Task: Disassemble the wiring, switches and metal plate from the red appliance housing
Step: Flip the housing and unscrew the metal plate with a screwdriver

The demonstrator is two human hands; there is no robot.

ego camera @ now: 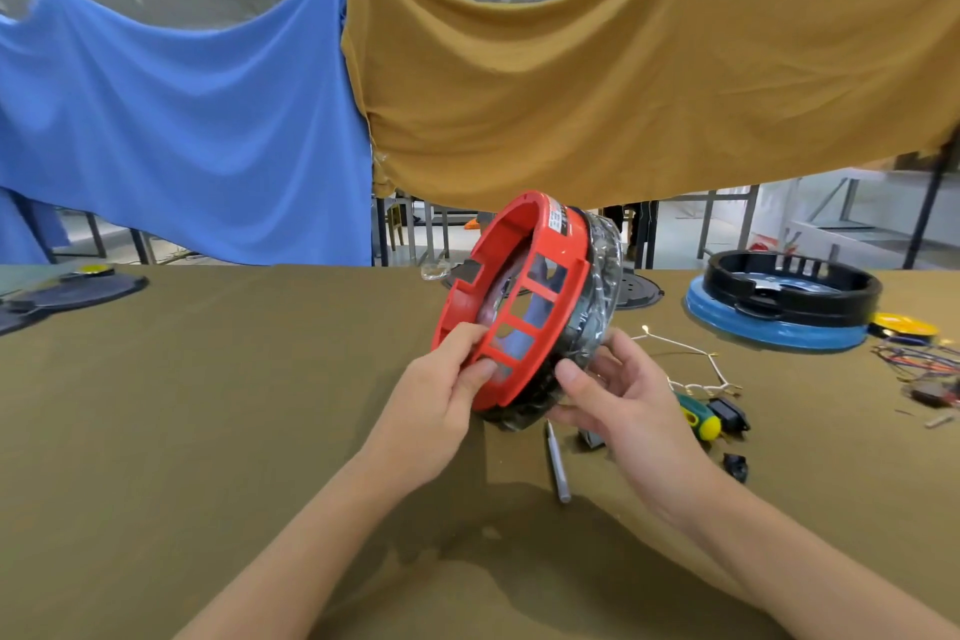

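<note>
A: Where is the red housing (511, 296)?

B: Lifted off the table (208, 405), between both hands. It is a ring tipped up on edge, its open side facing left and toward the person. Its round axis runs roughly level, leaning up to the left.

A: How do the hands stand?

B: The left hand (441, 395) pinches the ring's lower left rim, thumb on the outer face, fingertips curled over the edge. The right hand (618, 395) cups the lower right side, thumb pressed against the dark part, fingers spread behind it.

A: What does the housing look like?

B: Bright red plastic with a row of rectangular windows cut through its wall and a white label near the top. Against its right face sits a dark, shiny ring (597, 286); whether that is the metal plate I cannot tell.

A: Anything inside it?

B: Through the windows only blurred bluish and pink shapes show; I cannot tell what they are.

A: And near the hands?

B: Just below the right hand lies a grey pen-like tool (558, 468). To its right are a green and yellow screwdriver handle (698, 418), small black parts (730, 413) and loose white wires (691, 369). Further beyond the right hand a black ring (789, 291) sits on a blue base (769, 333).
</note>
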